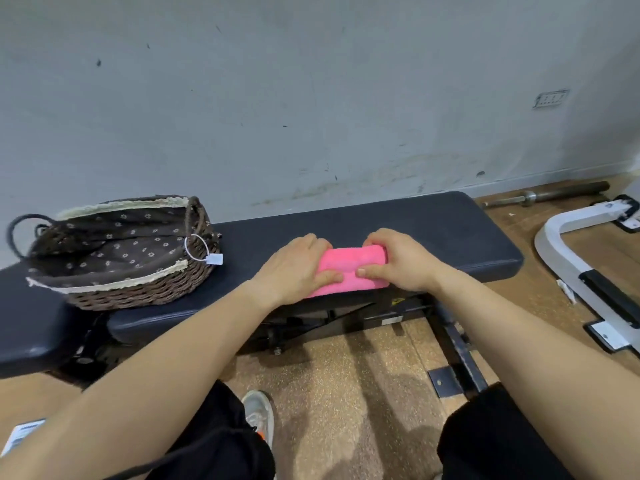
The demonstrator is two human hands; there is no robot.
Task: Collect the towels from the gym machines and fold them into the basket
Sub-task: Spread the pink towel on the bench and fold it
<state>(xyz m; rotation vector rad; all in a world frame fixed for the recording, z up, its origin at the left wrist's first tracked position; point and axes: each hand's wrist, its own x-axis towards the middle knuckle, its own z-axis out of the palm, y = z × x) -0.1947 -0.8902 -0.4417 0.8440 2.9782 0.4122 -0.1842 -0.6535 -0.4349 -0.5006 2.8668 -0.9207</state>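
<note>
A small pink towel (353,263), folded into a compact block, lies on the black padded bench (433,230). My left hand (294,268) grips its left end and my right hand (398,259) grips its right end, thumbs pressing on top. A brown wicker basket (138,292) with a dark floral liner and a white price tag stands on the bench to the left of the towel. Nothing shows inside it but the liner.
A grey scuffed wall stands right behind the bench. A white machine frame (568,265) and a barbell (554,195) lie on the wooden floor at the right. My knees and one shoe (258,414) are below the bench's front edge.
</note>
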